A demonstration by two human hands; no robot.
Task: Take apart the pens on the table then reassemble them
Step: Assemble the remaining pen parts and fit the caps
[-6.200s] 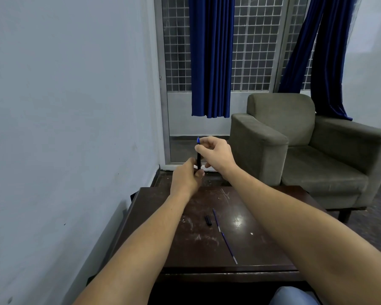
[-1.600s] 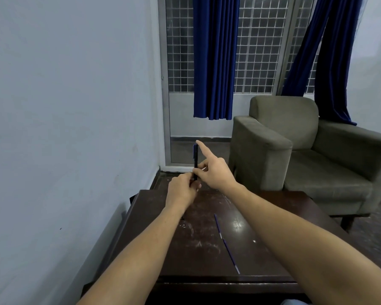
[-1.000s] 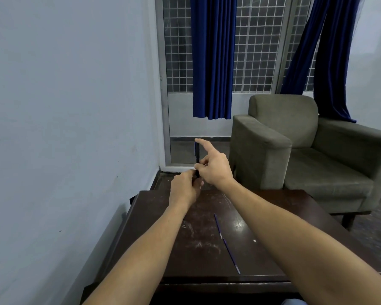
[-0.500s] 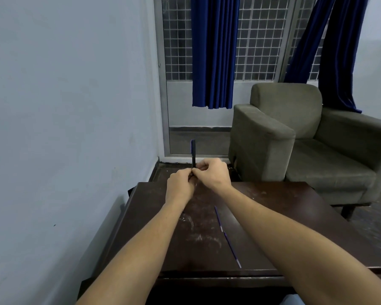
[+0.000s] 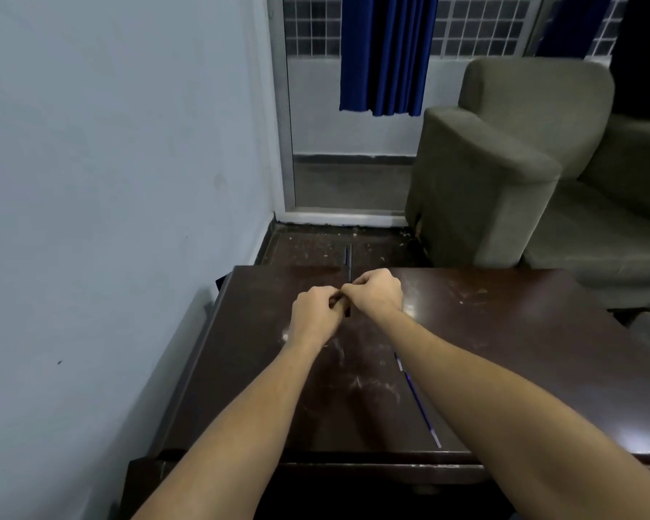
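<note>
The pen barrel [image 5: 349, 262] stands upright in the air over the far half of the table [image 5: 503, 350], its dark upper part rising above the two hands that meet on it. The left hand [image 5: 316, 313] has its fingers curled round the lower part of the barrel, and the right hand [image 5: 376, 290] is closed just above it, fingertips pinching the barrel where the hands touch. Whatever small part sits between the fingers is hidden. The thin blue refill [image 5: 417, 401] lies loose on the table, nearer the person and well apart from the barrel, running slantwise beside the right forearm toward the near edge. From this, the taking apart looks at least partly done, since the refill is out of its barrel, while the putting together is not finished: the refill has yet to go back in and the barrel to be closed. Whether the hands are loosening or tightening a piece cannot be told, and no other pen shows on the table
</note>
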